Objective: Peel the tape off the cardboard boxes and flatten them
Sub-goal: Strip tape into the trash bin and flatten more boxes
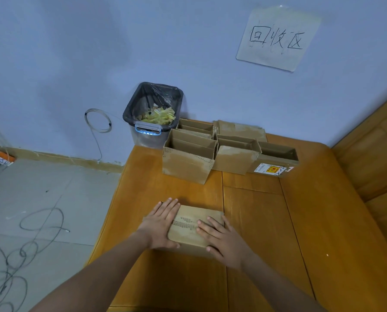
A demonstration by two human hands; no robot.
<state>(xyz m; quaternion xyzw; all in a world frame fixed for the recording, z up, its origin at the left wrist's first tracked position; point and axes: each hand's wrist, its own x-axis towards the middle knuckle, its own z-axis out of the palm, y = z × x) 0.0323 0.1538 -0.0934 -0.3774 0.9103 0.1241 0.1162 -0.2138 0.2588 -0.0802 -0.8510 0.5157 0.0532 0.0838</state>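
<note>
A closed cardboard box (196,226) lies on the counter (255,221), pressed from above by the flat, outspread left hand (162,224) and right hand (221,239). Any tape should be found and peeled before even downward pressure is applied.

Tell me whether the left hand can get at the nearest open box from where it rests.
Probably yes: the left hand lies flat on the flattened box, and only bare tabletop separates it from the open box.

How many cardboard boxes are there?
6: one box under both hands, front-left box, middle box, labelled box on the right, two behind. More may be hidden.
</note>
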